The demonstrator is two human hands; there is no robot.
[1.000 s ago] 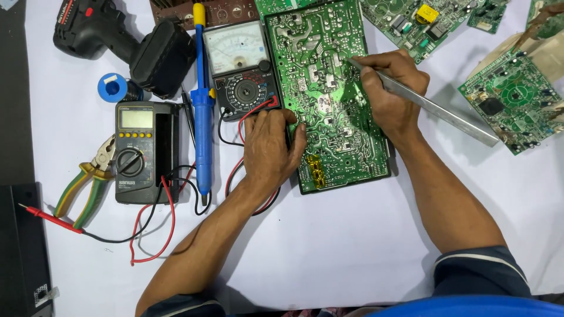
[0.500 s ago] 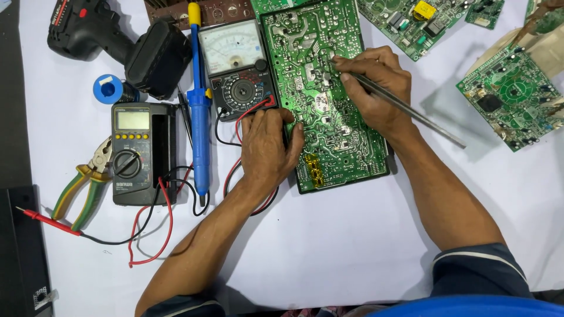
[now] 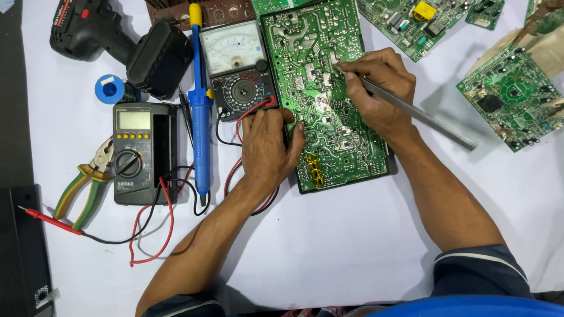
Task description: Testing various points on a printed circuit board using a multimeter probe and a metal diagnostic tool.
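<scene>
A large green circuit board [image 3: 320, 76] lies solder side up in the middle of the white table. My left hand [image 3: 267, 147] rests flat on its near left edge, pressing it down, with red and black leads under the palm. My right hand [image 3: 376, 88] grips a long flat metal tool [image 3: 423, 114], its tip touching the board's upper middle. The tool's handle sticks out to the right over the table.
An analog meter [image 3: 238, 64] and a blue soldering iron [image 3: 200, 111] lie left of the board. Further left are a digital multimeter [image 3: 138, 152], pliers [image 3: 88, 185], a solder reel [image 3: 110, 88], a cordless drill [image 3: 117, 38]. More green boards [image 3: 511, 94] sit at the right.
My right hand has moved left and up across the board, carrying the tool tip toward the upper middle. My left hand has stayed in place.
</scene>
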